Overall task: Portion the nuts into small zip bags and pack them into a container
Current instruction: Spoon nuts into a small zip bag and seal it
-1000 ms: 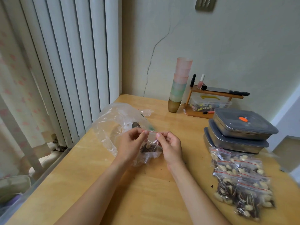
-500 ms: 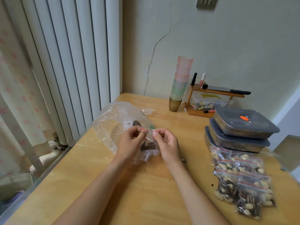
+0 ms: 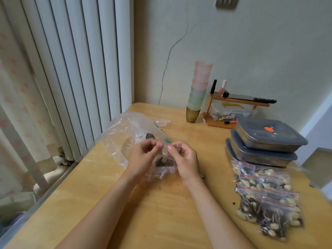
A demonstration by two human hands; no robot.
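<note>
Left hand [image 3: 143, 155] and right hand [image 3: 185, 159] pinch one zip bag [image 3: 166, 159]; three stacked containers [image 3: 265, 141]

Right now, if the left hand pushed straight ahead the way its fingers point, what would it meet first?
The left hand points toward the right hand; their fingertips nearly meet on the small zip bag pinched between them, so it would probably meet those fingertips first.

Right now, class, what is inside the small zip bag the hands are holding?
Inside the small zip bag: dark seeds and one pale nut, low down. The hands cover its sides.
</note>
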